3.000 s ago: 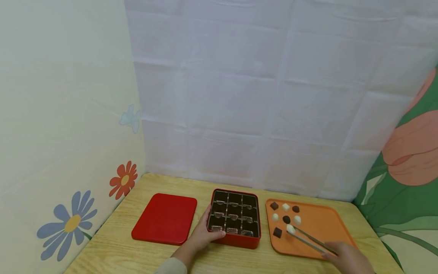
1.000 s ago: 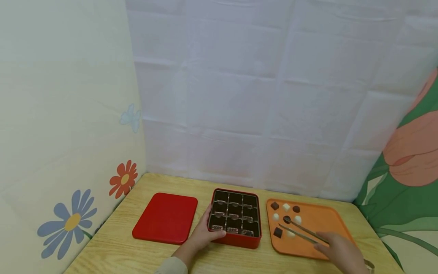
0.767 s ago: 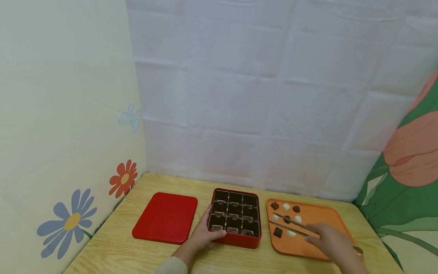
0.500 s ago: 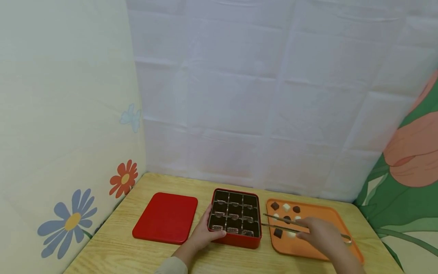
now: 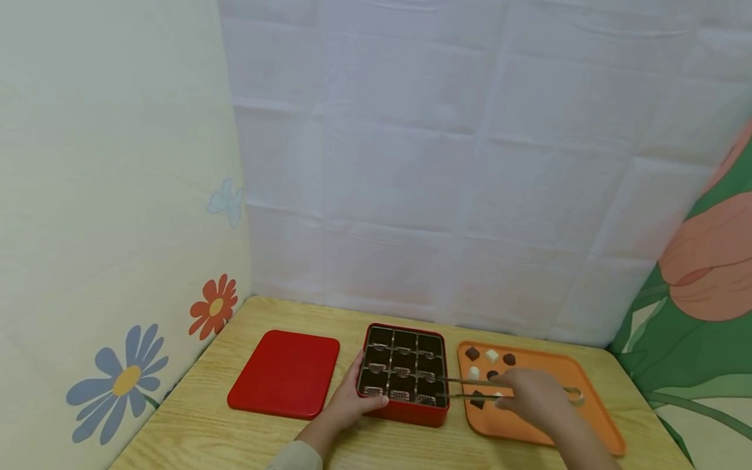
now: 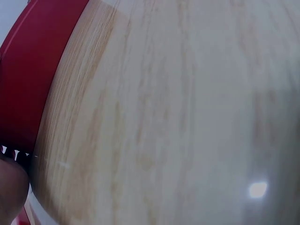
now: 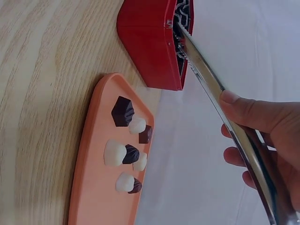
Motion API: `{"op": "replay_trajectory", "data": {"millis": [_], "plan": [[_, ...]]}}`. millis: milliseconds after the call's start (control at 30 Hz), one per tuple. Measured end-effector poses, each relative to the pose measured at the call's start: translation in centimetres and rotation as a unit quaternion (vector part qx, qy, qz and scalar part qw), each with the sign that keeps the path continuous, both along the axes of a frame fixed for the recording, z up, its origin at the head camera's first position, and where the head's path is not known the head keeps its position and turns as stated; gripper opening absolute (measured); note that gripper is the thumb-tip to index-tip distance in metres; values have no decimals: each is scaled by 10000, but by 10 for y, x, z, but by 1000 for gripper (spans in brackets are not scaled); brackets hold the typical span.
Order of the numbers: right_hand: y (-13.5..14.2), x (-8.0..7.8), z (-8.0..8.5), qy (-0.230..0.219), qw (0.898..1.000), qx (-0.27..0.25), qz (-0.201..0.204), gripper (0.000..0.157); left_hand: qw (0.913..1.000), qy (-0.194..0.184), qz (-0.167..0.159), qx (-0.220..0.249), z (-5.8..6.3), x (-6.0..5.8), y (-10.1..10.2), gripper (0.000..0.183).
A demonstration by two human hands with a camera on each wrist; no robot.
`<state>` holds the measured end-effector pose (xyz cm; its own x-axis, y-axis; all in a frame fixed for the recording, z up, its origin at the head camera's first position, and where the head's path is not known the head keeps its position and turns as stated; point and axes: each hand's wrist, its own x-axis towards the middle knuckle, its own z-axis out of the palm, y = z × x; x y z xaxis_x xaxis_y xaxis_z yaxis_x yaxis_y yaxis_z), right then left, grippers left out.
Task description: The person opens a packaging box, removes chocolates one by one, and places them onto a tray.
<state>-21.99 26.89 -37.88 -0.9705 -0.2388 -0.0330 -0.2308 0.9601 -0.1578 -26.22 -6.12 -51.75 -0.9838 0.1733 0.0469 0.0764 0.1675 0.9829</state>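
My left hand (image 5: 346,398) grips the near left corner of a red square box (image 5: 410,412), thumb over its front edge. Inside is a dark divided insert (image 5: 402,361) with several compartments. My right hand (image 5: 531,395) holds metal tongs (image 7: 243,145) between thumb and fingers. The tongs' tips reach the box's right side, over the near right compartments; I cannot tell whether anything is between them. Right of the box, an orange tray (image 5: 564,372) carries several dark and white chocolates, among them a dark faceted chocolate (image 7: 123,111) and a white chocolate (image 7: 115,152).
A flat red lid (image 5: 284,373) lies left of the box on the wooden table (image 5: 200,424). A white cloth (image 5: 376,163) hangs behind the table, with flower-printed cloths at both sides.
My right hand has carried the tongs leftward, from a white chocolate on the tray to the box's right side. The left hand and box stay put.
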Motion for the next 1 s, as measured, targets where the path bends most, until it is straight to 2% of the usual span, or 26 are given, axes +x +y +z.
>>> {"op": "replay_trajectory", "data": {"millis": [200, 333, 500, 767, 1000], "plan": [[-9, -3, 2, 186, 9986, 315, 391, 36, 10000, 22, -21, 30, -1, 0, -1, 110], [-16, -7, 6, 447, 9930, 683, 850, 31, 9999, 28, -62, 124, 0, 0, -1, 111], [-26, -10, 12, 615, 9865, 1002, 1141, 23, 9998, 18, -122, 186, 1, 0, -1, 111], [-46, -12, 18, 538, 9820, 1490, 1031, 17, 9996, 1, -162, 213, 2, 0, -1, 110], [-69, -9, 28, 514, 9728, 2097, 837, 25, 9997, -10, -140, 190, 2, 0, -1, 109]]}}
